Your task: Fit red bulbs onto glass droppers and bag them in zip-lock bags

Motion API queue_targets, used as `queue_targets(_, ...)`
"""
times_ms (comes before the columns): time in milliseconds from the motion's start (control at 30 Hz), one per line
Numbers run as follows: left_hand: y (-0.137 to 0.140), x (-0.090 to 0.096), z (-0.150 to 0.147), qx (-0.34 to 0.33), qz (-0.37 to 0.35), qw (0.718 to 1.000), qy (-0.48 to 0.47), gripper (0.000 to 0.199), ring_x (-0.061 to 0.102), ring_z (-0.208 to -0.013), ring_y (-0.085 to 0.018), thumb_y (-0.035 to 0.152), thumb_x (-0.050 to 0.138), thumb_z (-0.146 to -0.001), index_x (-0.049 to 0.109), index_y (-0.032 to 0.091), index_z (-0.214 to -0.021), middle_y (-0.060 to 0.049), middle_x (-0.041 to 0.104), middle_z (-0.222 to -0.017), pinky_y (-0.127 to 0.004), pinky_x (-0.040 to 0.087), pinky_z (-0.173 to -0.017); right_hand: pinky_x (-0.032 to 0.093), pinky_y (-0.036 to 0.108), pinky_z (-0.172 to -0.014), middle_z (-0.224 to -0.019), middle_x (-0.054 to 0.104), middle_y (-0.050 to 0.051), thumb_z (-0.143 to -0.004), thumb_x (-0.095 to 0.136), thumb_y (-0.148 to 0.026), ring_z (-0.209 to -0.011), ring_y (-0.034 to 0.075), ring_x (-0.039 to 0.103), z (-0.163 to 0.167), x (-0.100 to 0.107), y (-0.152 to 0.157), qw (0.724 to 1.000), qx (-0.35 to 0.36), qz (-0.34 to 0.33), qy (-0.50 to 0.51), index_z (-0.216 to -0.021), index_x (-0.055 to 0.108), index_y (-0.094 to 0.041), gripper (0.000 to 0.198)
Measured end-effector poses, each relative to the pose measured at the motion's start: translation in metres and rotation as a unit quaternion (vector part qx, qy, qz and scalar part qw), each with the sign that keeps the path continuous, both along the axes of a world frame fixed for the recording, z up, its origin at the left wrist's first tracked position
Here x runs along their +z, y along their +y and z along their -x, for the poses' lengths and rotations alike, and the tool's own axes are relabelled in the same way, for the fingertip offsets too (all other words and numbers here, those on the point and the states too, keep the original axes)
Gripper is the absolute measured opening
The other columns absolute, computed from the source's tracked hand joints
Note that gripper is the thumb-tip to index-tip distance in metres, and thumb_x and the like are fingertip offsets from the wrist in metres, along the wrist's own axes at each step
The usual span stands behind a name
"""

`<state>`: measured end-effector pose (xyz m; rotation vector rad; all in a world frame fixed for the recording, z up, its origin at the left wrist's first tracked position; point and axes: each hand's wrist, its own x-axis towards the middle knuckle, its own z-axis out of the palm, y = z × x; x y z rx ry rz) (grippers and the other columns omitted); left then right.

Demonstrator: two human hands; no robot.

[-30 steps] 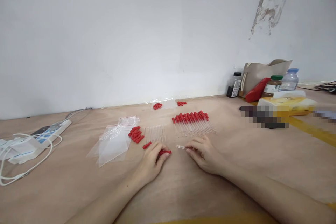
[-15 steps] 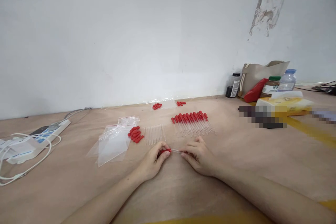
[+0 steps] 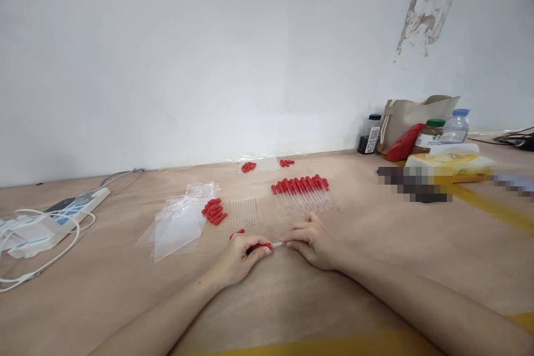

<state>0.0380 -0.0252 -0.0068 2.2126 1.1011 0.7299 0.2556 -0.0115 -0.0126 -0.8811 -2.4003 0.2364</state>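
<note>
My left hand (image 3: 241, 258) is closed around a red rubber dropper bulb (image 3: 264, 246), gripped by thumb and fingers. A thin clear dropper tube (image 3: 277, 244) runs from the bulb's mouth to my right hand (image 3: 314, 243), whose fingertips pinch its other end. Just behind my left knuckles another red bulb (image 3: 237, 233) pokes out, partly hidden. Beyond the hands lies a row of loose clear tubes (image 3: 244, 212), with a heap of red bulbs (image 3: 214, 211) to its left. To its right, several droppers with red bulbs (image 3: 302, 186) lie side by side.
Clear zip bags (image 3: 177, 228) overlap on the left. A power strip (image 3: 79, 217) with white cables stands farther left. Small red bulb piles (image 3: 249, 167) lie near the wall. At right are a dark bottle (image 3: 369, 136), a beige bag (image 3: 403, 117) and a tissue pack (image 3: 450, 164).
Less of the tube shows between my hands. A red bulb is now visible behind my left hand. My right hand has shifted slightly left and up.
</note>
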Motion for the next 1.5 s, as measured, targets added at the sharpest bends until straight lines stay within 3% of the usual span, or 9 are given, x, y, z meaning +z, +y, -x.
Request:
queue_targets(267, -0.003, 0.005, -0.003, 0.007, -0.036, 0.998, 0.059, 0.019, 0.053, -0.064, -0.013, 0.028, 0.048, -0.083, 0.064, 0.018, -0.082, -0.001, 0.063, -0.072, -0.023, 0.040, -0.061, 0.023, 0.031, -0.071, -0.073, 0.064, 0.001, -0.083, 0.043, -0.017, -0.064, 0.011, 0.050, 0.007, -0.005, -0.006, 0.998, -0.023, -0.058, -0.009, -0.084, 0.064, -0.022, 0.021)
queue_targets(700, -0.002, 0.001, -0.003, -0.024, -0.097, 0.993, 0.067, 0.014, 0.055, -0.067, -0.013, 0.026, 0.050, -0.083, 0.062, 0.018, -0.084, -0.001, 0.062, -0.075, -0.022, 0.040, -0.063, 0.028, 0.028, -0.070, -0.075, 0.063, 0.000, -0.085, 0.041, -0.017, -0.071, 0.011, 0.053, 0.016, -0.004, -0.008, 1.000, -0.002, 0.004, 0.008, -0.081, 0.062, -0.020, 0.021)
queue_targets(867, -0.002, 0.002, 0.003, -0.019, -0.150, 0.987, 0.055, 0.018, 0.056, -0.079, -0.014, 0.027, 0.052, -0.083, 0.060, 0.021, -0.097, -0.002, 0.062, -0.088, -0.024, 0.042, -0.072, 0.027, 0.031, -0.071, -0.075, 0.062, 0.003, -0.082, 0.045, -0.021, -0.077, 0.016, 0.051, 0.007, 0.011, -0.015, 0.994, -0.035, -0.072, -0.073, -0.079, 0.063, -0.021, 0.019)
queue_targets(967, -0.004, 0.012, 0.016, 0.051, -0.175, 0.978, 0.097, 0.027, 0.052, -0.089, -0.019, 0.030, 0.056, -0.078, 0.055, 0.022, -0.103, -0.005, 0.055, -0.099, -0.029, 0.041, -0.077, 0.029, 0.030, -0.071, -0.076, 0.063, 0.003, -0.080, 0.045, -0.019, -0.077, 0.016, 0.052, -0.002, 0.014, -0.014, 0.993, -0.092, -0.053, -0.045, -0.076, 0.063, -0.020, 0.018)
queue_targets(1067, -0.003, 0.022, 0.031, 0.151, -0.143, 0.966, 0.153, 0.024, 0.050, -0.086, -0.022, 0.036, 0.060, -0.073, 0.053, 0.020, -0.089, -0.005, 0.053, -0.090, -0.033, 0.040, -0.073, 0.033, 0.025, -0.062, -0.068, 0.063, 0.001, -0.079, 0.046, -0.024, -0.066, 0.014, 0.054, -0.008, 0.017, 0.000, 0.981, -0.182, 0.056, 0.028, -0.070, 0.061, -0.019, 0.018)
queue_targets(1167, 0.002, 0.021, 0.040, 0.176, -0.098, 0.964, 0.176, 0.024, 0.051, -0.079, -0.021, 0.038, 0.060, -0.070, 0.051, 0.019, -0.082, -0.003, 0.053, -0.084, -0.031, 0.040, -0.068, 0.031, 0.022, -0.052, -0.059, 0.061, 0.000, -0.076, 0.047, -0.030, -0.057, 0.014, 0.054, -0.003, 0.024, 0.022, 0.954, -0.268, 0.124, 0.052, -0.062, 0.058, -0.018, 0.021)
queue_targets(1333, 0.009, 0.006, 0.040, 0.190, -0.123, 0.960, 0.162, 0.016, 0.052, -0.076, -0.021, 0.033, 0.054, -0.075, 0.051, 0.019, -0.084, -0.002, 0.056, -0.076, -0.031, 0.040, -0.066, 0.032, 0.028, -0.066, -0.067, 0.065, 0.003, -0.074, 0.047, -0.033, -0.068, 0.017, 0.057, 0.030, 0.033, 0.059, 0.926, -0.365, 0.100, 0.008, -0.060, 0.059, -0.019, 0.023)
queue_targets(1433, 0.010, 0.001, 0.037, 0.201, -0.117, 0.963, 0.139, 0.016, 0.054, -0.070, -0.019, 0.029, 0.051, -0.078, 0.053, 0.018, -0.090, -0.001, 0.057, -0.071, -0.031, 0.042, -0.064, 0.030, 0.033, -0.073, -0.073, 0.066, 0.005, -0.075, 0.044, -0.033, -0.075, 0.020, 0.058, 0.050, 0.027, 0.075, 0.914, -0.396, 0.089, -0.025, -0.066, 0.062, -0.019, 0.025)
queue_targets(1500, 0.010, 0.001, 0.034, 0.201, -0.127, 0.963, 0.128, 0.017, 0.055, -0.074, -0.020, 0.027, 0.049, -0.080, 0.056, 0.018, -0.092, -0.003, 0.058, -0.078, -0.031, 0.043, -0.066, 0.028, 0.036, -0.075, -0.076, 0.066, 0.007, -0.076, 0.042, -0.033, -0.076, 0.021, 0.059, 0.058, 0.021, 0.081, 0.909, -0.405, 0.087, -0.038, -0.070, 0.062, -0.018, 0.026)
